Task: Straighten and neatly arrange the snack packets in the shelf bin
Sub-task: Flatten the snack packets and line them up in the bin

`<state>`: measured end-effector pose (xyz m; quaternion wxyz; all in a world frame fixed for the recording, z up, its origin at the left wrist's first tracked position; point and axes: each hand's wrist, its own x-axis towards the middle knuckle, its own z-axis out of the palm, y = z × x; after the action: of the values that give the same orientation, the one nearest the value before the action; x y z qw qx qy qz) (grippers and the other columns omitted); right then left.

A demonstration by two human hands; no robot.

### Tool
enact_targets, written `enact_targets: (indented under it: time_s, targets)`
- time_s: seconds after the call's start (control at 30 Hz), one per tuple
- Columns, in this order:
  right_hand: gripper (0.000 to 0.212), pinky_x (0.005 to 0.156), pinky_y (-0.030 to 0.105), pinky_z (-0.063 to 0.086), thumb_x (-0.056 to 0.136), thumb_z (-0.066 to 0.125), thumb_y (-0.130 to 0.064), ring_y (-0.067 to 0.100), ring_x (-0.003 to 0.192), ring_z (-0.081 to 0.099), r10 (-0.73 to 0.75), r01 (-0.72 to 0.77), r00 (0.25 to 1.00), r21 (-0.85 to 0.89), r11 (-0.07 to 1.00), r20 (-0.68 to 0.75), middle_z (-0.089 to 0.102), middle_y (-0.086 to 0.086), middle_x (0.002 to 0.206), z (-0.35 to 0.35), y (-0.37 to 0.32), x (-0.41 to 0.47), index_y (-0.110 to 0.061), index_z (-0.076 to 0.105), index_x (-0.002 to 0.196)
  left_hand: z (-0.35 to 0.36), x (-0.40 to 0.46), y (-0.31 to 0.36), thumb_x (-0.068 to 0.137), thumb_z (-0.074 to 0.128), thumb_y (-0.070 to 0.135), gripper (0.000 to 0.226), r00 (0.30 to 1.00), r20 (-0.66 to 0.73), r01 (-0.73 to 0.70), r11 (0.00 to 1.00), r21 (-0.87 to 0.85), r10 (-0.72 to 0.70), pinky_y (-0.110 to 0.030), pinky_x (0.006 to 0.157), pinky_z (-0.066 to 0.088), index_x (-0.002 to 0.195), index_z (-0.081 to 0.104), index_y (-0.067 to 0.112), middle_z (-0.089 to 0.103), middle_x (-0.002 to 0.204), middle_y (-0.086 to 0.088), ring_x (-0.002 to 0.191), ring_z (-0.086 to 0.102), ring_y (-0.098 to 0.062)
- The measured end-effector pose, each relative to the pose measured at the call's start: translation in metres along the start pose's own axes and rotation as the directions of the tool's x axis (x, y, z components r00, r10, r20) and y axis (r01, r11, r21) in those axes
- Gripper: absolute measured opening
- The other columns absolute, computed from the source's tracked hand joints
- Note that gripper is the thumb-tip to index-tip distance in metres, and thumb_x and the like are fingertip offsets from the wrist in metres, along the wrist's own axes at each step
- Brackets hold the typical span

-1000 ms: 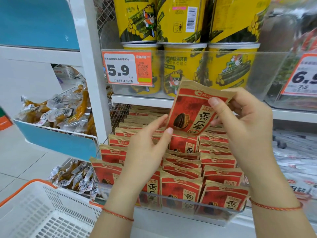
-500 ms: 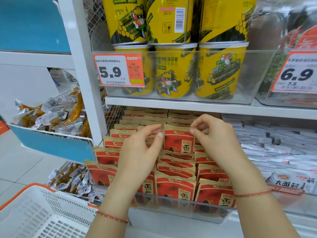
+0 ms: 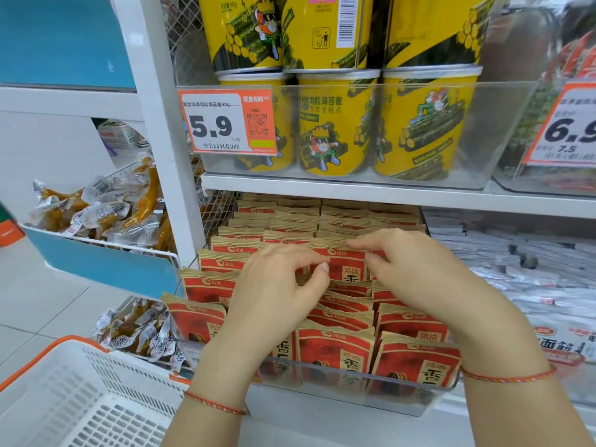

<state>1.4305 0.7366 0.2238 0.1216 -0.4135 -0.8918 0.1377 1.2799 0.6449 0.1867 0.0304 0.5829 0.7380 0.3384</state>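
we've got our left hand [image 3: 277, 285] and right hand [image 3: 416, 269] both pinching one red packet [image 3: 346, 269] upright in the clear bin [image 3: 354, 382]

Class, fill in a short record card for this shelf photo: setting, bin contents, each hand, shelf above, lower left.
setting: shop shelving
bin contents: red snack packets in rows inside a clear bin
left hand: fingers curled on packet tops
right hand: fingers curled on a mid-row packet
shelf above: yellow tubs, price tag reading 5.9
lower left: white basket
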Motion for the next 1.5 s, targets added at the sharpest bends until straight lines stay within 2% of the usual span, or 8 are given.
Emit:
enact_targets:
  time_s: [0.4, 0.57, 0.7, 0.8, 0.97, 1.1, 1.2, 1.5]
  targets:
    - [0.046, 0.081, 0.03, 0.039, 0.094, 0.037, -0.019, 0.019, 0.12, 0.053, 0.037, -0.032, 0.997, -0.067, 0.997, 0.073, 0.056, -0.004, 0.136, 0.004, 0.001, 0.006, -0.04, 0.053, 0.132, -0.001, -0.001, 0.001, 0.095, 0.046, 0.044, 0.022, 0.993, 0.105, -0.057, 0.996, 0.072, 0.049, -0.026, 0.097, 0.031, 0.102, 0.066, 0.037, 0.056, 0.097, 0.029, 0.106, 0.044, 0.003]
    - [0.043, 0.078, 0.03, 0.042, 0.093, 0.04, -0.02, 0.017, 0.097, 0.057, 0.038, -0.038, 0.998, 0.01, 0.999, 0.045, 0.063, -0.002, 0.123, 0.009, 0.003, 0.006, -0.036, 0.057, 0.129, 0.002, -0.001, 0.002, 0.096, 0.009, 0.052, 0.068, 0.979, 0.168, -0.144, 0.977, 0.159, 0.117, -0.019, 0.113, 0.007, 0.109, 0.071, 0.029, 0.063, 0.115, 0.019, 0.117, 0.042, 0.004]
    - [0.031, 0.069, 0.029, 0.041, 0.097, 0.041, -0.027, 0.013, 0.08, 0.052, 0.065, -0.064, 0.998, 0.06, 0.996, -0.023, 0.06, -0.011, 0.08, 0.011, 0.004, 0.006, -0.035, 0.065, 0.115, 0.006, 0.0, -0.004, 0.097, 0.002, 0.058, 0.076, 0.981, 0.087, -0.181, 0.978, 0.108, 0.172, -0.011, 0.113, 0.0, 0.1, 0.073, 0.03, 0.068, 0.101, 0.019, 0.108, 0.045, 0.007]
    - [0.049, 0.072, 0.036, 0.047, 0.099, 0.033, -0.05, 0.023, 0.078, 0.058, 0.09, -0.085, 0.995, 0.145, 0.986, -0.033, 0.059, -0.004, 0.063, 0.009, 0.002, 0.004, -0.024, 0.066, 0.074, 0.005, 0.0, -0.009, 0.098, 0.01, 0.056, 0.07, 0.982, 0.002, -0.188, 0.982, -0.008, 0.188, -0.014, 0.116, 0.005, 0.097, 0.075, 0.03, 0.069, 0.097, 0.019, 0.108, 0.049, 0.008]
    - [0.085, 0.085, 0.037, 0.044, 0.088, 0.013, -0.069, 0.025, 0.094, 0.06, 0.12, -0.091, 0.99, 0.327, 0.941, -0.071, 0.069, 0.011, 0.094, 0.003, 0.0, 0.002, -0.006, 0.069, 0.103, -0.011, -0.001, -0.003, 0.101, 0.023, 0.046, 0.053, 0.956, -0.222, -0.237, 0.949, -0.209, 0.19, -0.017, 0.113, 0.02, 0.098, 0.074, 0.032, 0.065, 0.099, 0.028, 0.11, 0.054, 0.005]
    - [0.061, 0.095, 0.038, 0.047, 0.082, 0.042, -0.07, 0.01, 0.101, 0.063, 0.005, 0.052, 0.995, 0.57, 0.82, -0.099, 0.072, -0.003, 0.106, -0.003, -0.001, -0.002, -0.024, 0.07, 0.11, -0.019, -0.001, 0.0, 0.101, 0.026, 0.042, 0.044, 0.939, -0.32, -0.249, 0.897, -0.367, 0.13, -0.017, 0.097, 0.039, 0.101, 0.07, 0.038, 0.063, 0.109, 0.025, 0.112, 0.056, -0.001]
    - [0.03, 0.09, 0.035, 0.053, 0.076, 0.076, -0.039, -0.001, 0.091, 0.065, -0.02, 0.028, 1.0, 0.501, 0.865, -0.021, 0.071, -0.016, 0.096, 0.005, 0.003, 0.005, -0.033, 0.065, 0.104, -0.023, -0.002, 0.001, 0.1, 0.027, 0.044, 0.044, 0.937, -0.337, -0.24, 0.871, -0.429, 0.093, -0.025, 0.094, 0.044, 0.102, 0.07, 0.037, 0.063, 0.111, 0.024, 0.112, 0.058, -0.005]
    - [0.034, 0.082, 0.039, 0.048, 0.075, 0.079, -0.027, 0.014, 0.091, 0.061, 0.015, 0.047, 0.974, 0.267, 0.963, -0.225, 0.066, -0.014, 0.092, 0.01, 0.003, 0.006, -0.03, 0.054, 0.097, -0.029, -0.005, 0.004, 0.098, 0.037, 0.043, 0.038, 0.929, -0.341, -0.286, 0.862, -0.418, 0.142, -0.036, 0.096, 0.046, 0.097, 0.074, 0.032, 0.069, 0.105, 0.019, 0.112, 0.06, -0.013]
